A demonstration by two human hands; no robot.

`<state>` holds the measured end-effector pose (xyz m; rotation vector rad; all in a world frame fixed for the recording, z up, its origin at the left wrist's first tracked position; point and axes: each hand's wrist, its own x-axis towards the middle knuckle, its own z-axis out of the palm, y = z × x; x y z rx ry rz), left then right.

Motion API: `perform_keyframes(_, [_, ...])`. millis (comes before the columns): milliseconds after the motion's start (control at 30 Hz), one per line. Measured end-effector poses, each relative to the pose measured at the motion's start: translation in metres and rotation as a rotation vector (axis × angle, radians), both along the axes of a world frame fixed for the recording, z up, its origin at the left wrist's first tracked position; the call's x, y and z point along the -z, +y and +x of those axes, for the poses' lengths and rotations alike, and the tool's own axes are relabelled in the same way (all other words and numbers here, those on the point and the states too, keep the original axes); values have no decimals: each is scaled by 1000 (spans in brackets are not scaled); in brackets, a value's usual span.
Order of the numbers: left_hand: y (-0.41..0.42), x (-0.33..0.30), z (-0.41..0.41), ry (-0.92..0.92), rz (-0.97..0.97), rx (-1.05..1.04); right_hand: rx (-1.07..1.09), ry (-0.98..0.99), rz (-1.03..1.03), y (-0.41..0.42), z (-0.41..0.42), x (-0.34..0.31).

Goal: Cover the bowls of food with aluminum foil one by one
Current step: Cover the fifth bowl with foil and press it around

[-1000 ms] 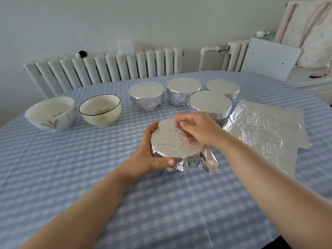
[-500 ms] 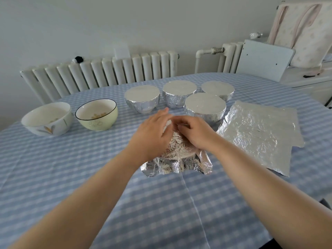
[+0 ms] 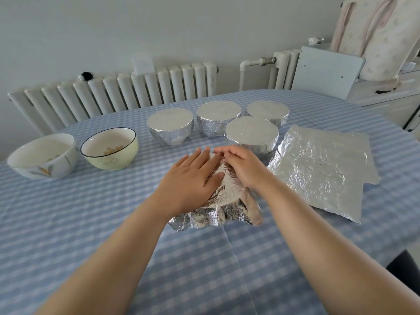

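Bowl hidden under foil and hands

The foil sheet (image 3: 223,201), left hand (image 3: 191,178) and right hand (image 3: 244,165) hide the bowl beneath; four foil-wrapped bowls (image 3: 251,135) conceal their contents.

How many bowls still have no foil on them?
2, both at the table's left: a white bowl at the edge and a pale green bowl beside it. None seem hidden.

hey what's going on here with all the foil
A person is covering bowls with foil. Both hands, left hand flat and right hand beside it, press a foil sheet over the near bowl; its front edges flare loose. Four wrapped bowls stand behind, two open bowls wait left, and spare foil lies right.
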<state>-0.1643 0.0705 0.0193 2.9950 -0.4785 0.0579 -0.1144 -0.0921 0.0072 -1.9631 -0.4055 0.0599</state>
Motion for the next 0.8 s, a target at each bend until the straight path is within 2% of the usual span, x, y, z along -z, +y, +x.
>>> perform_keyframes(300, [2,-2,2,18,-6,40,105,214,274,-6,-8,9])
perform_keyframes(800, [15,4,10,37,-96,142,142,271,398,-10,-26,34])
